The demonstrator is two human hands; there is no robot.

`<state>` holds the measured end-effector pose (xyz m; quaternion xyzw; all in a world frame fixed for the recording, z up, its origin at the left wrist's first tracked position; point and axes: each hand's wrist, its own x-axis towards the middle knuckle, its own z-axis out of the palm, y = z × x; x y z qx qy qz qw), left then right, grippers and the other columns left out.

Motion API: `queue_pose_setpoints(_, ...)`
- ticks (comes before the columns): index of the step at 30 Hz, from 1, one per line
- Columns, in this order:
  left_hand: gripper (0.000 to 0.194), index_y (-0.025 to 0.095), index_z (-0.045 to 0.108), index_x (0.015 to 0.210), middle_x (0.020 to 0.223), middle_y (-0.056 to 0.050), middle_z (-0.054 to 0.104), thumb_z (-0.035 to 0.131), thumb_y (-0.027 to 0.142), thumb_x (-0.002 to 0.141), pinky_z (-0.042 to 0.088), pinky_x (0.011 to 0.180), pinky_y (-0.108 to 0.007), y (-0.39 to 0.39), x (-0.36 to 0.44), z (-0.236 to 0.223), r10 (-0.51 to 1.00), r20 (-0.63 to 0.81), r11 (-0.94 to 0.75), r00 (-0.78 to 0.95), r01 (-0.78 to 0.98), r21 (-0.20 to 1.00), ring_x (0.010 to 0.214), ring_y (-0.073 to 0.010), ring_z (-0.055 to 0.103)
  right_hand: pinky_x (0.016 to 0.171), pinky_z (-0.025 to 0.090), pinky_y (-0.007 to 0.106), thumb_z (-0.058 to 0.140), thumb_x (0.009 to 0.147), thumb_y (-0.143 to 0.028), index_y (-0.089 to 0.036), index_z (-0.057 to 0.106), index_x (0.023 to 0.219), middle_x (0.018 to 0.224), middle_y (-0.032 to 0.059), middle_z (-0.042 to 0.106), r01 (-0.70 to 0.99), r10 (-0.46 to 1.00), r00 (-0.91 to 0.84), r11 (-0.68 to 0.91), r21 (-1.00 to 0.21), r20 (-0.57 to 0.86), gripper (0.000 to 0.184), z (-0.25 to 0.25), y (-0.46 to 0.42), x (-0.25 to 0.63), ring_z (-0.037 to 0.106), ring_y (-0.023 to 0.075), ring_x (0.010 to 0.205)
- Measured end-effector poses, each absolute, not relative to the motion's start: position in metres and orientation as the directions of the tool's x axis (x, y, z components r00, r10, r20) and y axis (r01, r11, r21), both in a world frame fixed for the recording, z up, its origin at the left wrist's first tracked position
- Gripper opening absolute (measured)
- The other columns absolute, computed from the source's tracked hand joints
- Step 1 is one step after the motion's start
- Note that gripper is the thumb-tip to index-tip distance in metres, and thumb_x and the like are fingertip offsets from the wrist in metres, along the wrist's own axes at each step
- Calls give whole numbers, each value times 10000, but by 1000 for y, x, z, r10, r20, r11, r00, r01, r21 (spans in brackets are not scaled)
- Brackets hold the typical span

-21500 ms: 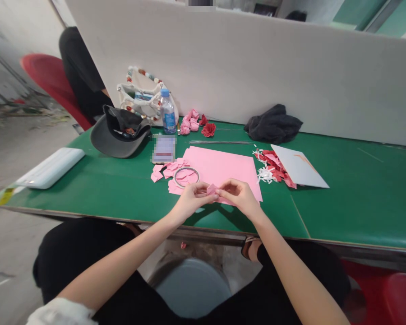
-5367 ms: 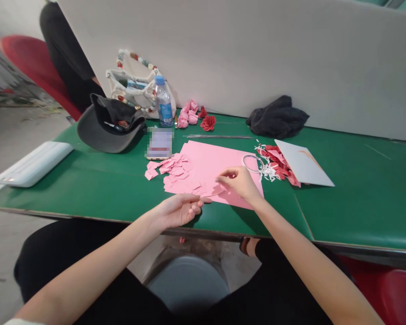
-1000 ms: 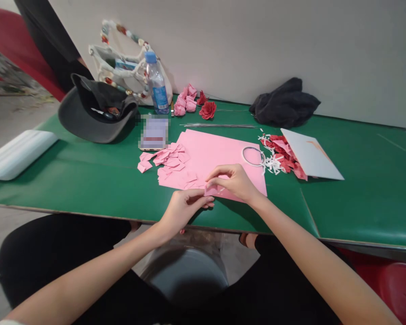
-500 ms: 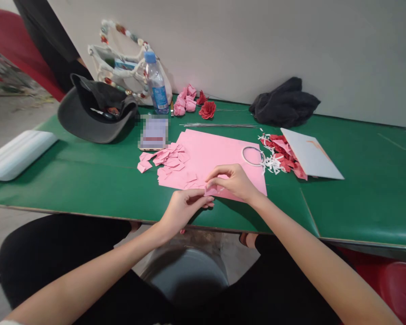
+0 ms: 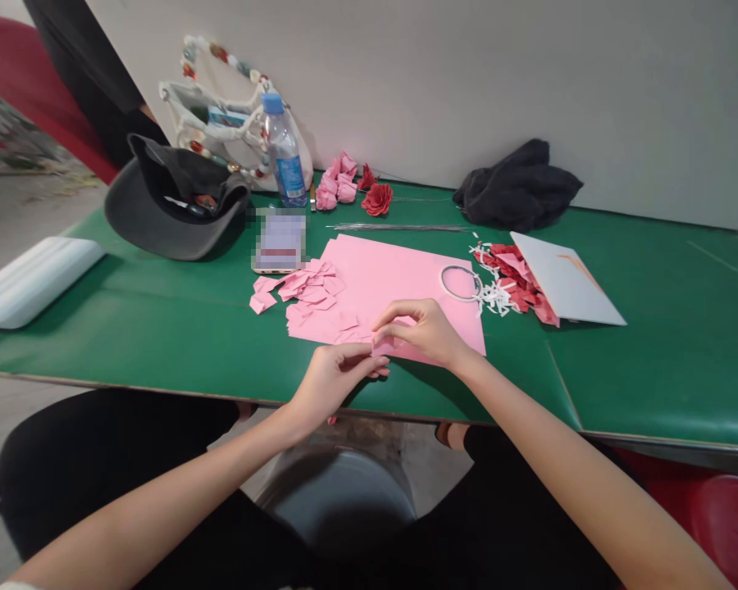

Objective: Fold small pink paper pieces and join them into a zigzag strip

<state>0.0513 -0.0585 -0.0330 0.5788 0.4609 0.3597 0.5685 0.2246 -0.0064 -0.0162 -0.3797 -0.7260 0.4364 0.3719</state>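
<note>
Close to the table's front edge, my left hand (image 5: 335, 374) pinches a small pink paper piece (image 5: 381, 346) between thumb and fingers. From the other side my right hand (image 5: 423, 329) grips the same piece with thumb and forefinger. Both hands partly cover it, so its full shape is hidden. Beneath and beyond them lie pink paper sheets (image 5: 384, 274). A heap of cut pink paper pieces (image 5: 311, 287) spreads over their left side. On their right edge rests a roll of tape (image 5: 443, 287), seen as a thin ring.
On the green table (image 5: 664, 360), white paper scraps (image 5: 498, 297) and red scraps (image 5: 517, 287) lie beside a white card (image 5: 569, 279). Behind are wires (image 5: 399, 227), paper flowers (image 5: 378, 199), a black cloth (image 5: 517, 188), a bottle (image 5: 286, 156), a phone (image 5: 280, 238) and a cap (image 5: 172, 205).
</note>
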Motion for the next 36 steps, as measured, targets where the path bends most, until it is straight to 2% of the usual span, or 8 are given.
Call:
queue_pose_setpoints(18,244,126,720,930,748,-46,748,681,314,780,568,730,-271,-53,50,-37,934,-159,169,321,-4,986,725,-184,712,720,481,253,685,763,-167,-186,695,723,773,8,694,287,830,-446,488,-824,336,46,-16,-7,224,641,137,748)
queue_pose_setpoints(36,248,135,717,963,853,-62,754,665,310,796,550,765,-272,-51,49,-38,939,-120,126,323,2,992,811,-187,701,740,487,257,651,763,-154,-182,695,712,777,6,711,334,863,-438,417,-846,253,73,-14,-5,223,652,140,757)
